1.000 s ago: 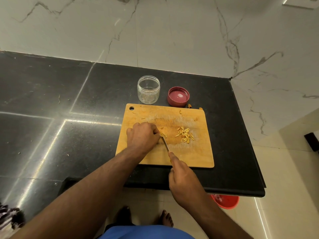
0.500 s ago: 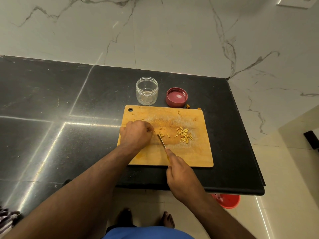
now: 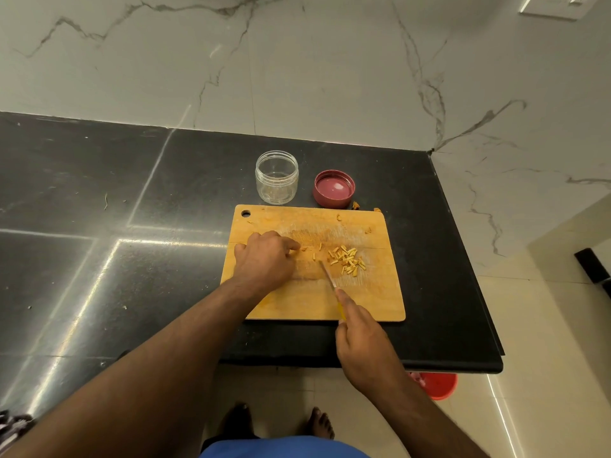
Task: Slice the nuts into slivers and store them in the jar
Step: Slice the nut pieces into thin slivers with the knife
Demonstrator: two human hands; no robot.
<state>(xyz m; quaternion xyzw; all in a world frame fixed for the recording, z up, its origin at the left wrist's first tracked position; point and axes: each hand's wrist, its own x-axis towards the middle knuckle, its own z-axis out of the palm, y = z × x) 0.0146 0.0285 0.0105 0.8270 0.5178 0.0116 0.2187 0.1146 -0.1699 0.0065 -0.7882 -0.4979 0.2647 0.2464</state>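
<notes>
A wooden cutting board lies on the black counter. A pile of pale nut slivers sits right of the board's middle, with a few loose slivers beside it. My left hand rests on the board with curled fingers, its fingertips pinching a small nut piece. A knife with a yellow handle is gripped by my right hand, the blade tip resting on the board left of the pile. Behind the board stand the clear jar, open, and its red lid, upside down.
Nut scraps lie at the board's far edge and right side. The counter's front edge and right edge are close to the board. A red bucket stands on the floor below. A marble wall rises behind.
My left hand has slid left, away from the knife. The blade has shifted right toward the sliver pile, leaving a few fresh slivers between hand and pile.
</notes>
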